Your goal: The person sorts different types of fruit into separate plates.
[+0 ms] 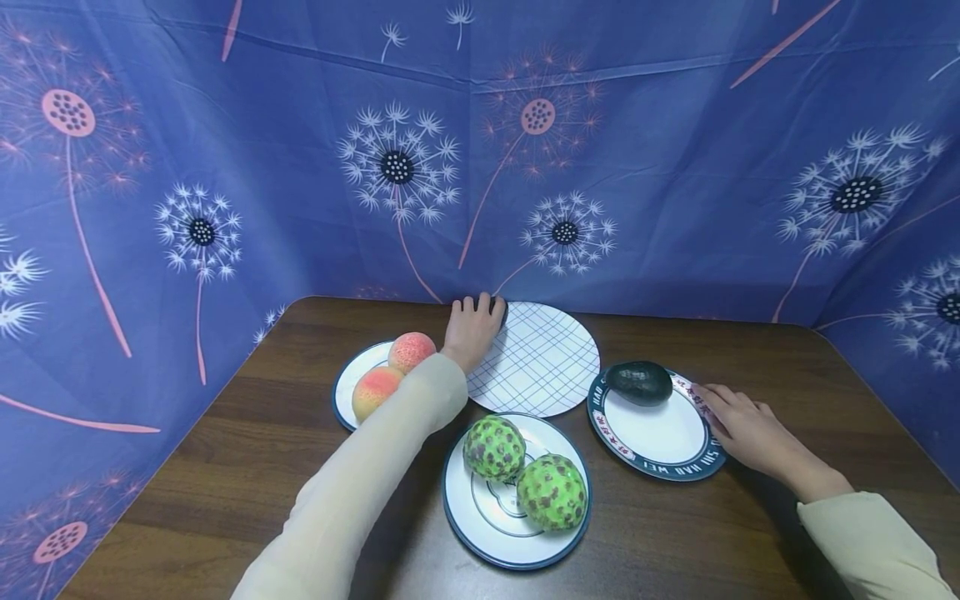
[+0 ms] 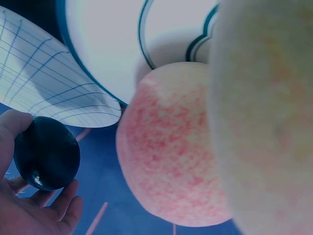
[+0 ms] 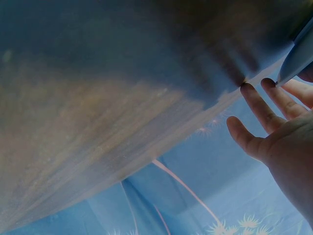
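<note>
My left hand (image 1: 474, 333) reaches to the left edge of the white checked plate (image 1: 536, 358). In the left wrist view its thumb and fingers hold a dark avocado (image 2: 47, 153). In the head view the hand mostly hides this avocado. My right hand (image 1: 757, 433) rests at the right rim of a patterned-rim plate (image 1: 656, 437), which bears another dark avocado (image 1: 640, 383). The right wrist view shows the right hand (image 3: 281, 117) with fingers extended, fingertips right at the plate's rim (image 3: 297, 59).
Two peaches (image 1: 412, 352) lie on a blue-rimmed plate (image 1: 348, 392) at the left, partly behind my left sleeve. Nearer, another plate (image 1: 480, 533) bears two green speckled round fruits (image 1: 552, 492). A blue dandelion-print cloth (image 1: 652, 125) hangs behind the wooden table (image 1: 187, 500).
</note>
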`<move>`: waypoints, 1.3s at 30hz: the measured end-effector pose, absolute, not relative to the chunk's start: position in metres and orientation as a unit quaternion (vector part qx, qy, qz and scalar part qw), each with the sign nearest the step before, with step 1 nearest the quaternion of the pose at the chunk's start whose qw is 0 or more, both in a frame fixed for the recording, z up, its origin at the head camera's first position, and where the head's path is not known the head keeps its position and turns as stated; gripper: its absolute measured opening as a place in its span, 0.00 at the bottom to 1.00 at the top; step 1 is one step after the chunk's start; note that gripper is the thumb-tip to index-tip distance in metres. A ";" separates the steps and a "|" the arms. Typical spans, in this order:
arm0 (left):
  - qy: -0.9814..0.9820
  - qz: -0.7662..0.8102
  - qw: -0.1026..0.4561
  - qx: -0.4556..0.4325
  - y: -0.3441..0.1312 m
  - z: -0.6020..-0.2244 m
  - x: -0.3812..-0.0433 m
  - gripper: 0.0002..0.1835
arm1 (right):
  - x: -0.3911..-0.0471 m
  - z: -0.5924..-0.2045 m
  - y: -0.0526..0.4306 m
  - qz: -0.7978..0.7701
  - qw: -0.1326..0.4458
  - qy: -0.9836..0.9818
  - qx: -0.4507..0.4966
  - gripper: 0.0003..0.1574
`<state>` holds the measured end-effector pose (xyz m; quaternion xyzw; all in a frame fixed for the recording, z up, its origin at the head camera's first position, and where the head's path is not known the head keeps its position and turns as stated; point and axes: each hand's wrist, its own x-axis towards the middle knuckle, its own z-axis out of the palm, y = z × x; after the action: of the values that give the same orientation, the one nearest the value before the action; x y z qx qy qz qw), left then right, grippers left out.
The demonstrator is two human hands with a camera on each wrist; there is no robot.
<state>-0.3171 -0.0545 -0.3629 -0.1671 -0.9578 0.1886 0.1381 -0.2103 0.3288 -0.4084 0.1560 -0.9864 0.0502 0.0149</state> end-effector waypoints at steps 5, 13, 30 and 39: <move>-0.959 0.183 0.126 -0.175 -0.047 -0.361 -0.314 0.32 | -0.211 -0.408 0.329 0.052 0.011 -0.986 0.156 0.36; -0.957 0.175 0.128 -0.191 -0.034 -0.358 -0.310 0.39 | -0.211 -0.408 0.328 0.050 0.010 -0.987 0.153 0.36; -0.944 0.173 0.138 -0.244 0.001 -0.349 -0.293 0.41 | -0.211 -0.408 0.327 0.053 0.008 -0.987 0.152 0.36; -0.932 0.168 0.153 -0.281 0.019 -0.345 -0.280 0.41 | -0.212 -0.409 0.328 0.055 0.005 -0.987 0.149 0.36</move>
<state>-0.2799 0.0192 -0.3451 -0.2814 -0.9322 0.1684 0.1533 -0.2119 0.3277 -0.4091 0.1492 -0.9873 0.0547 0.0051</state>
